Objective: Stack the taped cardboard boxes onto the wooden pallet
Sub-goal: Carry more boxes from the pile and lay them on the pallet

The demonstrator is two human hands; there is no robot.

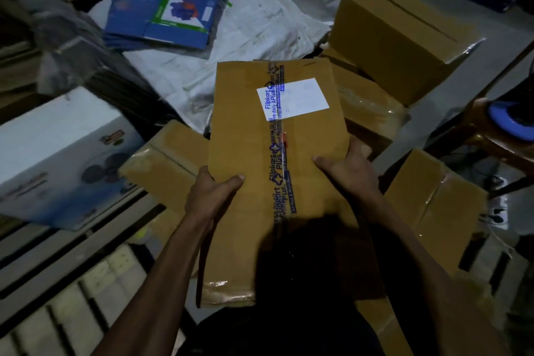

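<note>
While both hands [284,182] grip it, taped box [260,130], "Flipkart Plus" tape [278,170], white label [300,98]

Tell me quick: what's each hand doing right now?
Left hand: grips the taped box by its left edge.
Right hand: grips the same box's right edge.

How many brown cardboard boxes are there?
5: held box in both hands; one far right; one beneath it; one left; one near right. More may be hidden.
</note>
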